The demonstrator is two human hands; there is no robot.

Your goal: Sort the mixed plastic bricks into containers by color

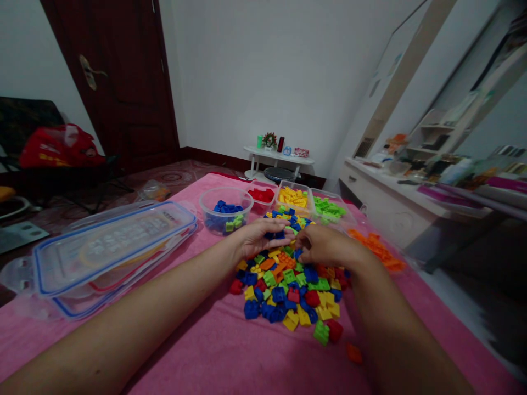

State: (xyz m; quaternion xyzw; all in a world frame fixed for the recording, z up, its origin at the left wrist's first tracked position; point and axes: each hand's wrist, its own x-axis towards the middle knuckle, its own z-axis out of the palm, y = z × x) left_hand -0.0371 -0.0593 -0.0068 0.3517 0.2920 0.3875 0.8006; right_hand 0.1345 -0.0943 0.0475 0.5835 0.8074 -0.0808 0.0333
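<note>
Head view: the left hand cups blue blocks, fingers toward the right hand just beside, its grip unclear; the pile spreads beneath these 2, toward the wearer.

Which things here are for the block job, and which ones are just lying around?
Probably part of the job:
the mixed block pile
the blue block in the left hand
the round tub
the sorted red blocks, yellow blocks, green blocks and orange blocks

Probably just lying around:
the stacked lids
the red bag
the plant on the white table
</note>
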